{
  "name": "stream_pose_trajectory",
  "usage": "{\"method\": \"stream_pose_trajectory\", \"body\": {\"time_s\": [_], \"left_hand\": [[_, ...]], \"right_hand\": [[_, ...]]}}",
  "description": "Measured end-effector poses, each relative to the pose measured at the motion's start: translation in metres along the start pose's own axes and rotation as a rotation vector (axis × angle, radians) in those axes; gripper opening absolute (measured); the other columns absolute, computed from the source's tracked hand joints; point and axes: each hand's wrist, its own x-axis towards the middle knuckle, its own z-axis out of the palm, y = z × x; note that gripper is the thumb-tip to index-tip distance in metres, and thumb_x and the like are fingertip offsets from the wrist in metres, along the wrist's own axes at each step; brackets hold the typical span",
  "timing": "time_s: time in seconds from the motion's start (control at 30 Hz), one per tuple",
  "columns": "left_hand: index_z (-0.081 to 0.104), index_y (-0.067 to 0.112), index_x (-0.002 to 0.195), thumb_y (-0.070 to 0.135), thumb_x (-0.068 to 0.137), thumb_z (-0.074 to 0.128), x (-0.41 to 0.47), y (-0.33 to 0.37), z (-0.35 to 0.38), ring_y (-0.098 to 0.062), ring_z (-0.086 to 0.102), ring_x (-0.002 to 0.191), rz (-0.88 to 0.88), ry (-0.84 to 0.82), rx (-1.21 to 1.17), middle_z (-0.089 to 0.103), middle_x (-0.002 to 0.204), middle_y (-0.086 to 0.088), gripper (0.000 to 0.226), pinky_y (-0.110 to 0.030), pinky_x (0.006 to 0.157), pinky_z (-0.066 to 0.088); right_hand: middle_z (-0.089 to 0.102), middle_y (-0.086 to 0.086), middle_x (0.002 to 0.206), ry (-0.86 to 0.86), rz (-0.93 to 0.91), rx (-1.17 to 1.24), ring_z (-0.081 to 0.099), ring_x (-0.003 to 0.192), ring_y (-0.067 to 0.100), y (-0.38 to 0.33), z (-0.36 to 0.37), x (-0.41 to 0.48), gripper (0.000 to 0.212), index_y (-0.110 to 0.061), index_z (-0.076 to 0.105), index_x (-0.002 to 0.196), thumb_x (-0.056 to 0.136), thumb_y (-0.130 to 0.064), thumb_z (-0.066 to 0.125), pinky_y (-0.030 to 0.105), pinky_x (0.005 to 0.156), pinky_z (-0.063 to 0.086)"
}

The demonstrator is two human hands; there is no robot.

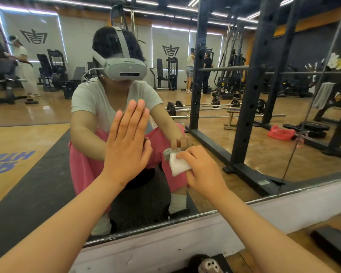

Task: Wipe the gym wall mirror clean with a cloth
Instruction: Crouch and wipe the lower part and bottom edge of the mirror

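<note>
On mirror [47, 119]: left hand [126, 146] flat, fingers [134, 119] straight; right hand [201, 170] grips cloth [177, 164] pointing up-left.

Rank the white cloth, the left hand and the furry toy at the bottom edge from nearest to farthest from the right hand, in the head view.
1. white cloth: gripped in the right hand itself.
2. left hand: just to the left, pressed flat on the mirror.
3. furry toy: well below, at the picture's bottom edge.
</note>
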Motion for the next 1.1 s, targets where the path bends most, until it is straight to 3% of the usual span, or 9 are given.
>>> {"method": "stream_pose_trajectory", "body": {"time_s": [0.07, 0.17, 0.23, 0.33, 0.47, 0.8, 1.1], "left_hand": [[0.027, -0.002, 0.152, 0.016, 0.088, 0.054, 0.0, -0.001, 0.0, -0.028, 0.012, 0.152, 0.0, -0.003, -0.002, 0.019, 0.162, -0.016, 0.072, -0.044, 0.124, 0.007], [0.027, -0.001, 0.153, 0.016, 0.088, 0.054, 0.0, -0.001, 0.0, -0.028, 0.012, 0.152, 0.0, -0.003, -0.006, 0.019, 0.162, -0.016, 0.072, -0.043, 0.124, 0.006], [0.027, -0.001, 0.153, 0.016, 0.088, 0.054, 0.0, -0.001, 0.0, -0.028, 0.012, 0.152, 0.002, -0.003, -0.009, 0.019, 0.162, -0.016, 0.072, -0.044, 0.124, 0.007], [0.028, -0.002, 0.152, 0.014, 0.088, 0.054, 0.0, 0.0, -0.001, -0.029, 0.013, 0.152, 0.002, 0.005, -0.019, 0.019, 0.162, -0.017, 0.071, -0.045, 0.124, 0.008], [0.027, -0.002, 0.152, 0.013, 0.088, 0.056, 0.001, 0.001, -0.003, -0.03, 0.013, 0.151, 0.002, 0.003, -0.017, 0.019, 0.162, -0.017, 0.072, -0.045, 0.124, 0.008], [0.028, -0.003, 0.152, 0.013, 0.086, 0.055, 0.001, 0.002, 0.0, -0.031, 0.014, 0.151, -0.004, 0.011, 0.001, 0.02, 0.161, -0.018, 0.073, -0.045, 0.124, 0.006], [0.027, -0.003, 0.152, 0.013, 0.087, 0.055, 0.0, 0.001, 0.0, -0.032, 0.014, 0.151, -0.001, 0.008, 0.002, 0.02, 0.161, -0.018, 0.073, -0.046, 0.124, 0.008]], "right_hand": [[0.057, 0.009, 0.094, 0.038, 0.036, 0.019, 0.052, 0.091, 0.023, 0.002, -0.01, 0.01, 0.038, -0.006, 0.067, 0.103, 0.068, 0.009, 0.067, 0.033, 0.068, 0.05], [0.057, 0.009, 0.1, 0.172, 0.138, 0.033, 0.047, 0.096, 0.015, 0.01, -0.024, 0.026, 0.037, -0.005, 0.067, 0.107, 0.075, 0.012, 0.066, 0.012, 0.081, 0.039], [0.058, 0.009, 0.102, 0.222, 0.163, 0.022, 0.045, 0.097, 0.013, 0.014, -0.028, 0.032, 0.035, -0.006, 0.067, 0.109, 0.078, 0.011, 0.066, 0.007, 0.083, 0.034], [0.057, 0.01, 0.102, 0.185, 0.153, 0.015, 0.045, 0.097, 0.014, 0.011, -0.017, 0.019, 0.039, -0.005, 0.066, 0.111, 0.076, 0.012, 0.068, 0.014, 0.078, 0.037], [0.056, 0.011, 0.099, 0.05, 0.086, 0.0, 0.047, 0.093, 0.02, 0.008, 0.01, -0.024, 0.048, -0.007, 0.066, 0.107, 0.064, 0.011, 0.076, 0.033, 0.068, 0.052], [0.057, 0.006, 0.089, -0.171, -0.008, -0.046, 0.054, 0.077, 0.02, 0.022, 0.028, -0.066, 0.042, -0.009, 0.068, 0.093, 0.057, 0.003, 0.085, 0.029, 0.053, 0.048], [0.057, 0.01, 0.09, -0.047, 0.047, -0.046, 0.055, 0.079, 0.023, 0.021, 0.017, -0.05, 0.035, -0.005, 0.069, 0.098, 0.066, 0.004, 0.082, 0.035, 0.052, 0.05]]}}
